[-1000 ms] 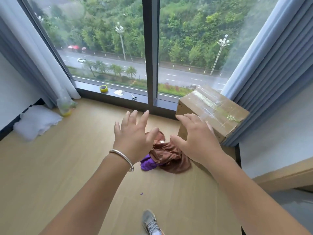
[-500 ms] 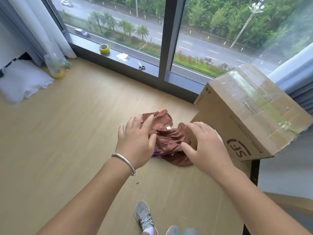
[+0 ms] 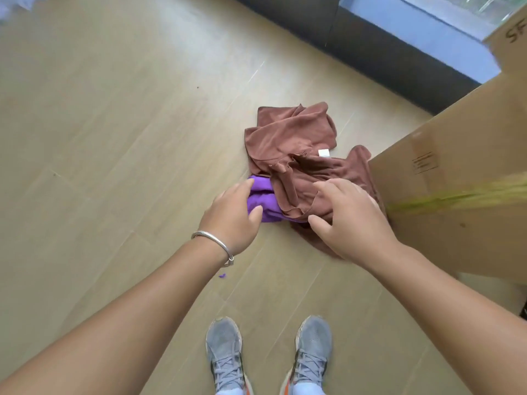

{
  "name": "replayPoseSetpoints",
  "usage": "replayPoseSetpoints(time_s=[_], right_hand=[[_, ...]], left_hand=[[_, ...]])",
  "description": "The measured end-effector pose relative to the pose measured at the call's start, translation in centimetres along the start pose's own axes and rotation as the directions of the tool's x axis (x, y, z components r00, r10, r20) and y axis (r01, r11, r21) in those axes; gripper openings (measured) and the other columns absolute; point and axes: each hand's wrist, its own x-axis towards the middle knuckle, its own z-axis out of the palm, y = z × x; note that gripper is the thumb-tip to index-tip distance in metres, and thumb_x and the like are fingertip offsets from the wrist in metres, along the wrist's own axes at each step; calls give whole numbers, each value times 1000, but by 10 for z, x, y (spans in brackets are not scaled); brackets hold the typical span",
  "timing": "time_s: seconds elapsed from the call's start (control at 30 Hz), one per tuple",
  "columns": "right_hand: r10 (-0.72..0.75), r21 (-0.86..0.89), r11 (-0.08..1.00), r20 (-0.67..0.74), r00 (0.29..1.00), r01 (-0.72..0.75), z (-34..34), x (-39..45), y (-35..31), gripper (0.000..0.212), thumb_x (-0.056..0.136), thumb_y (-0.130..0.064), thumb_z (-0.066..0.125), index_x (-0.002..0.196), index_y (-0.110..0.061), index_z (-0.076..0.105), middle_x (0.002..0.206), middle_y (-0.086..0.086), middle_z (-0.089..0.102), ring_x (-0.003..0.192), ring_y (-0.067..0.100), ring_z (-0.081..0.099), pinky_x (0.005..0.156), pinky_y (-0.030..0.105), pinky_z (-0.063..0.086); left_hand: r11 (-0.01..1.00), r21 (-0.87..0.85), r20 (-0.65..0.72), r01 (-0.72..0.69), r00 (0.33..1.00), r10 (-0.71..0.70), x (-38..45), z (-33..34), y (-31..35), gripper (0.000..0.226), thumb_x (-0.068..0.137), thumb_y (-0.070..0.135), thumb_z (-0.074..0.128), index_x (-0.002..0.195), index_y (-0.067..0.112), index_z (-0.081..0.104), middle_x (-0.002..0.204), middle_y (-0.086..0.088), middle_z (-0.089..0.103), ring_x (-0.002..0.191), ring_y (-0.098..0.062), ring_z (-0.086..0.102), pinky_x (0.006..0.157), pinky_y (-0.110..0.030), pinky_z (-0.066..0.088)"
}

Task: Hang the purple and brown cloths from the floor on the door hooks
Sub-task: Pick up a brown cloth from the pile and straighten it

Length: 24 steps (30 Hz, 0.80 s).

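Pick-up step: left hand (image 3: 229, 220) and right hand (image 3: 346, 220), fingers spread and holding nothing, reach the purple cloth (image 3: 261, 201) and brown cloth (image 3: 296, 155) on the floor (image 3: 114, 138); gripping both is judged next.

"SF" printed on the cardboard box (image 3: 470, 178) at its upper corner, small printed label on its side illegible

Both forearms are bare, with no sleeves reaching into view. The left hand (image 3: 231, 220) has a thin silver bangle (image 3: 212, 243) round its wrist, smooth and rounded, with a small clasp or joint at its lower end. The right hand (image 3: 350, 220) wears nothing. On the feet are grey mesh running shoes (image 3: 225, 354) with grey laces, orange patches at the soles and pale socks above.
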Motion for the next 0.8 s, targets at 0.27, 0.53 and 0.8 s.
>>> replayPoseSetpoints(time_s=[0.27, 0.53, 0.8], right_hand=[[-37, -53, 998, -22, 999, 35, 115, 98, 68, 54, 82, -34, 62, 134, -27, 49, 133, -3, 49, 127, 21, 40, 107, 38, 31], [-284, -71, 958, -115, 952, 277, 163, 195, 103, 45, 81, -20, 63, 126, -22, 60, 125, -1, 57, 121, 23, 47, 98, 42, 41], [-514, -164, 846, 6, 858, 508, 193, 230, 109, 44, 70, -19, 71, 114, -22, 66, 112, -5, 65, 117, 20, 50, 101, 32, 40]], left_hand=[[997, -79, 18, -3, 1000, 4, 123, 120, -52, 53, 92, 31, 55, 142, 20, 40, 140, -4, 47, 125, -24, 46, 101, -39, 41], [999, -35, -23, -17, 1000, 16, 219, 176, -85, 43, 84, 42, 65, 119, 19, 60, 120, -1, 56, 106, -20, 58, 92, -33, 47], [992, -73, 21, -100, 995, 102, 250, 184, -95, 21, 73, 34, 78, 83, 27, 61, 87, 7, 63, 85, -17, 61, 81, -32, 50]])
